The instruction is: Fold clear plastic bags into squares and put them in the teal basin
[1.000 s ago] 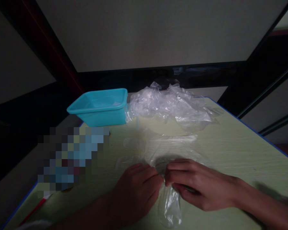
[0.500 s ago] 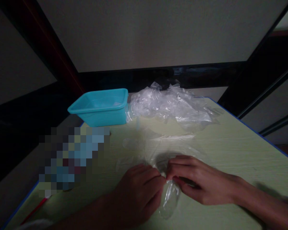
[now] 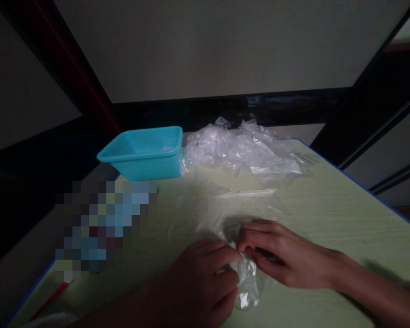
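On the desk (image 3: 331,218), the edges of the clear film (image 3: 248,280) are distinguished with difficulty, and its pinched part is covered by the right grip (image 3: 275,255), closed on it. The film is touched by the left grip (image 3: 205,278), whose hold cannot be told. The crumpled end is seen between both, just nearer than the fingertips.

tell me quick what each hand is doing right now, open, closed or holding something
Left hand: curled against the clear plastic; whether it grips cannot be told.
Right hand: closed, pinching the clear plastic.
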### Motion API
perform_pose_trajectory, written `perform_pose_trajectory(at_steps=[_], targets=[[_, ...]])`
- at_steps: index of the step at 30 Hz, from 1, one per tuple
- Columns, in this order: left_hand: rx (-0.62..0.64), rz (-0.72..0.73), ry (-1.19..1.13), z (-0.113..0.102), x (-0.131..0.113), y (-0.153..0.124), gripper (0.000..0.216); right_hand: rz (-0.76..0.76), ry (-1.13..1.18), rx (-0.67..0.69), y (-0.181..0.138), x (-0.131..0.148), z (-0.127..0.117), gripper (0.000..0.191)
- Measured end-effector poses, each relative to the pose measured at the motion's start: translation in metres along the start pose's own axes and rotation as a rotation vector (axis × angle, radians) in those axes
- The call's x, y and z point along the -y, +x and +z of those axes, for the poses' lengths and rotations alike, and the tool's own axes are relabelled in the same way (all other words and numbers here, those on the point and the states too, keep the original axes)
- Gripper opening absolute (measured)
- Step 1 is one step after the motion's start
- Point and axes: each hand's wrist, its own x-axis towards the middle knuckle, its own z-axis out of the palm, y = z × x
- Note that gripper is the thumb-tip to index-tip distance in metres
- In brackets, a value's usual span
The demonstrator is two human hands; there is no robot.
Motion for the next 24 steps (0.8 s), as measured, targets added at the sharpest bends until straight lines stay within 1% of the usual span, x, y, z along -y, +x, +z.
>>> perform_pose_trajectory(at_steps=[12, 24], targets=[[0.016, -0.003, 0.043, -0.0003, -0.0002, 0.0032, 0.02, 0.01, -0.003, 0.0, -0.0003, -0.0002, 0.0003, 0.018], [0.028, 0.035, 0.065, -0.0012, 0.0, 0.004, 0.023, -0.005, -0.01, 0.009, 0.0008, -0.0007, 0.0013, 0.016]])
